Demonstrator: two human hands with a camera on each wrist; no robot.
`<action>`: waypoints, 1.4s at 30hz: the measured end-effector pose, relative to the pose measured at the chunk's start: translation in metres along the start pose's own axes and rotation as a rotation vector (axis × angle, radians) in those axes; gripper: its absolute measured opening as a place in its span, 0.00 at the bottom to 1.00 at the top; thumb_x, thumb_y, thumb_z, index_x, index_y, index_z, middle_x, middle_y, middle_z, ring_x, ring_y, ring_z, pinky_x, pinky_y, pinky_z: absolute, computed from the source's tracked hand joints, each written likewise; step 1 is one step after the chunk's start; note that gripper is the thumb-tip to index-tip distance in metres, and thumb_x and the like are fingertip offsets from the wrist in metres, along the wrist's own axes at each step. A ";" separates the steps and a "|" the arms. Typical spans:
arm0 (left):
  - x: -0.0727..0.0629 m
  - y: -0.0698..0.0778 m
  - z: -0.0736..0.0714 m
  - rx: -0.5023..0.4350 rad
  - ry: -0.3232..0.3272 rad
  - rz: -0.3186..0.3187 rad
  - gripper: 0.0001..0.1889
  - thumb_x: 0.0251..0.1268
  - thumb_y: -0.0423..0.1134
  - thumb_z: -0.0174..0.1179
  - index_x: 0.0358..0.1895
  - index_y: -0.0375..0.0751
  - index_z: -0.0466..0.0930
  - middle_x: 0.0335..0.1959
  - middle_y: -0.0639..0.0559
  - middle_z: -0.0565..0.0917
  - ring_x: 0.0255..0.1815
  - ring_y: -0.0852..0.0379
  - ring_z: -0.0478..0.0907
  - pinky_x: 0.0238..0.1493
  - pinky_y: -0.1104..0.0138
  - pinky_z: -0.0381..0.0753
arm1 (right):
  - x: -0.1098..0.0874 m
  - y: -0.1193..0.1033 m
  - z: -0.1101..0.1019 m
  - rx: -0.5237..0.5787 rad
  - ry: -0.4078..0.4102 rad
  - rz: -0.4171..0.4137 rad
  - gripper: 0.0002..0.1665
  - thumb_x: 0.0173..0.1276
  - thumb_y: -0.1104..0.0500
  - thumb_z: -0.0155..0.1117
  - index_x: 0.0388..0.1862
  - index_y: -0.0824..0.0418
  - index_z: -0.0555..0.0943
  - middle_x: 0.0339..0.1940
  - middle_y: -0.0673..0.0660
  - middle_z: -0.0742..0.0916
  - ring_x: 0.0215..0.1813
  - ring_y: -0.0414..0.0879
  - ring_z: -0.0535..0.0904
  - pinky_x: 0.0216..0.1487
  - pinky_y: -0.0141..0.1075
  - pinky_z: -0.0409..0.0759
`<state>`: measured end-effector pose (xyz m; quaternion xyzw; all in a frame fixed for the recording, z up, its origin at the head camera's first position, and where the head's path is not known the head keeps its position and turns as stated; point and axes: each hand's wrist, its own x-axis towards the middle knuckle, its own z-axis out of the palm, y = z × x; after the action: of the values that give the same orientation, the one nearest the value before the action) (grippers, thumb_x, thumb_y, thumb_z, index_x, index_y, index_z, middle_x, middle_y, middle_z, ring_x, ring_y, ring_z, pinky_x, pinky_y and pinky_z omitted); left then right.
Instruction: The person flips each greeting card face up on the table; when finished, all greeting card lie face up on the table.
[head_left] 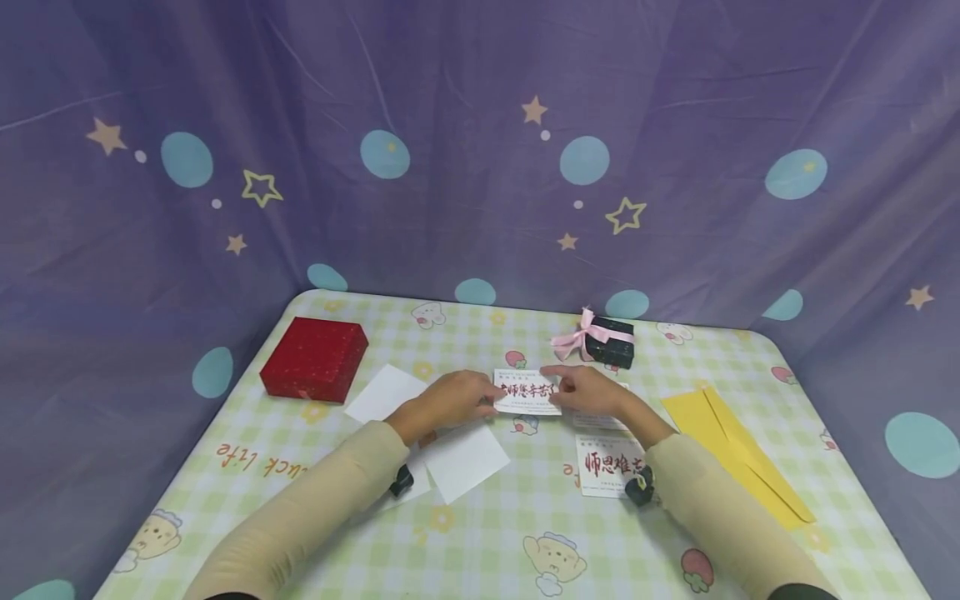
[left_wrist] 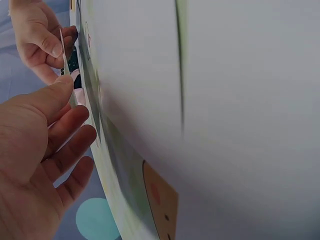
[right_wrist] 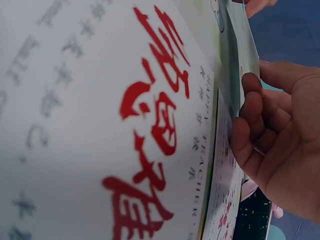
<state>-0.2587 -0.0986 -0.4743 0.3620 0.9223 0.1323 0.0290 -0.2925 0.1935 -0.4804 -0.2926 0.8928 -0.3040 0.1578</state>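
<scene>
Printed card [head_left: 528, 393] between left hand [head_left: 454, 398], right hand [head_left: 591, 390]; each pinches card's nearer side edge

We see a beige left sleeve [head_left: 315, 504] at seven o'clock, a beige right sleeve [head_left: 723, 508] at five, small black wrist devices [head_left: 402, 481] on both.

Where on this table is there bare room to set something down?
Free: the back strip between the red box and the black box; the front stretch between the sleeves. Crowded: the middle, where left hand and right hand hold a card, with white sheets and printed cards close by.
</scene>
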 end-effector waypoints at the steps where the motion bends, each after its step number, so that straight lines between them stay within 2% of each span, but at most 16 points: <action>1: 0.000 0.001 0.000 0.002 -0.006 0.001 0.19 0.67 0.48 0.68 0.59 0.50 0.86 0.40 0.56 0.87 0.36 0.62 0.79 0.44 0.68 0.81 | 0.000 0.001 0.000 0.000 -0.007 0.002 0.33 0.71 0.57 0.66 0.73 0.62 0.72 0.27 0.48 0.82 0.27 0.37 0.72 0.32 0.31 0.72; 8: 0.002 0.003 0.002 0.037 -0.038 0.009 0.16 0.67 0.49 0.67 0.55 0.52 0.87 0.36 0.58 0.85 0.34 0.63 0.76 0.43 0.68 0.79 | -0.002 0.002 0.000 0.006 -0.032 0.014 0.33 0.70 0.58 0.67 0.72 0.63 0.73 0.27 0.49 0.82 0.26 0.38 0.72 0.30 0.30 0.71; 15: 0.005 0.004 0.005 0.068 -0.041 0.026 0.15 0.68 0.49 0.66 0.54 0.53 0.88 0.36 0.58 0.84 0.34 0.63 0.75 0.42 0.68 0.79 | -0.001 0.003 0.002 0.002 -0.051 0.048 0.32 0.70 0.57 0.67 0.71 0.62 0.74 0.27 0.48 0.81 0.26 0.38 0.71 0.30 0.31 0.71; 24: 0.004 0.008 0.003 0.079 -0.047 0.040 0.12 0.69 0.49 0.66 0.51 0.54 0.89 0.40 0.56 0.84 0.37 0.61 0.77 0.45 0.66 0.80 | 0.000 -0.001 0.001 -0.008 -0.069 0.083 0.32 0.68 0.55 0.69 0.70 0.59 0.75 0.30 0.49 0.82 0.30 0.40 0.74 0.37 0.34 0.74; 31: 0.005 0.007 0.005 0.075 -0.059 0.015 0.11 0.70 0.47 0.65 0.51 0.55 0.89 0.43 0.54 0.84 0.42 0.58 0.78 0.50 0.63 0.80 | 0.002 -0.001 0.003 -0.018 -0.073 0.101 0.32 0.67 0.56 0.71 0.69 0.59 0.75 0.31 0.49 0.83 0.31 0.40 0.75 0.38 0.36 0.75; 36: 0.005 0.006 0.008 0.092 -0.059 0.027 0.09 0.70 0.46 0.65 0.49 0.56 0.89 0.42 0.54 0.83 0.41 0.58 0.78 0.48 0.64 0.80 | 0.002 -0.002 0.003 -0.029 -0.068 0.111 0.32 0.67 0.56 0.71 0.69 0.59 0.75 0.32 0.49 0.83 0.32 0.40 0.76 0.40 0.36 0.75; 42: 0.003 0.007 0.006 0.118 -0.049 0.005 0.11 0.70 0.46 0.65 0.52 0.57 0.89 0.45 0.54 0.85 0.43 0.58 0.80 0.49 0.63 0.81 | 0.001 -0.005 0.003 -0.031 -0.067 0.100 0.32 0.67 0.56 0.70 0.69 0.60 0.75 0.33 0.50 0.84 0.33 0.40 0.76 0.41 0.36 0.75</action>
<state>-0.2554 -0.0910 -0.4780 0.3684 0.9266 0.0688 0.0300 -0.2902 0.1882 -0.4799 -0.2602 0.9050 -0.2720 0.1982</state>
